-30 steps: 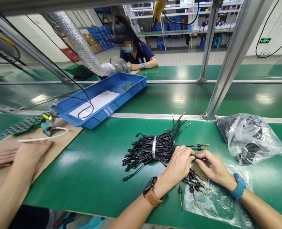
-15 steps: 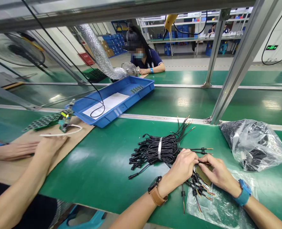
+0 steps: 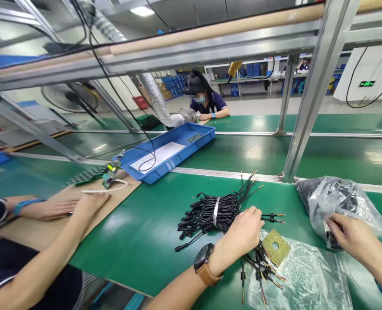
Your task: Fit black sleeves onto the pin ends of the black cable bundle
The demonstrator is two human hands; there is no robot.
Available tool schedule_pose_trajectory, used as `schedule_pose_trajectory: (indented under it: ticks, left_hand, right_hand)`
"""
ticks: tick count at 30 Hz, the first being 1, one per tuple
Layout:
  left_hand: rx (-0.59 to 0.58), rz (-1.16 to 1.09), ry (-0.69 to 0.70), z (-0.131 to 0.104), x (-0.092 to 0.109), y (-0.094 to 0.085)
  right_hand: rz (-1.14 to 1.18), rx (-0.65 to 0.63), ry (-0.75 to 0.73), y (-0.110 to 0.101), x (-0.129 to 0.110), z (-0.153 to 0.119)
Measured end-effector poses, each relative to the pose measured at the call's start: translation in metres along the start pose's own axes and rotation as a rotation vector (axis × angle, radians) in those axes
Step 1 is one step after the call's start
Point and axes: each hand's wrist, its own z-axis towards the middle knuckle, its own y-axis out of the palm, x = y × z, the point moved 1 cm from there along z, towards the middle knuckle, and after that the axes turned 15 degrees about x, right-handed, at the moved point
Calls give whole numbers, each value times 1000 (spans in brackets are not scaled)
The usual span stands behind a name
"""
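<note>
My left hand [image 3: 242, 234] lies fisted on loose black cables [image 3: 262, 267] with coloured wire ends, just right of a bundle of black cables [image 3: 210, 211] tied with a white band. A small yellow-green square board [image 3: 276, 246] with a round hole lies free on a clear plastic sheet [image 3: 307, 280] between my hands. My right hand [image 3: 350, 237] is off to the right, its fingers on the lower edge of a clear plastic bag [image 3: 336, 200] filled with dark parts. A brown-strapped watch sits on my left wrist.
A co-worker's hands [image 3: 71, 206] rest on a cardboard sheet [image 3: 38, 224] at the left, near green circuit boards [image 3: 87, 174]. A blue tray [image 3: 178, 148] stands behind. An aluminium post [image 3: 303, 107] rises behind the bag. Another person sits across the belt.
My right hand has let go of the small board and moved right to the plastic bag. The board now lies on the plastic sheet. The view has tilted upward.
</note>
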Motion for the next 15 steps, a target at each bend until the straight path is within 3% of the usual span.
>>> schedule_pose_trajectory:
  ticks: [4, 8, 11, 15]
  left_hand:
    - [3, 248, -111, 48, 5, 14]
    - [19, 311, -204, 89, 5, 38]
    - [41, 328, -250, 97, 4, 48]
    - [51, 290, -214, 81, 5, 43]
  right_hand:
    - [-281, -41, -21, 32, -13, -3]
    - [-361, -64, 43, 34, -30, -5]
    - [-358, -33, 21, 31, -28, -7]
    - [-313, 18, -14, 31, -21, -10]
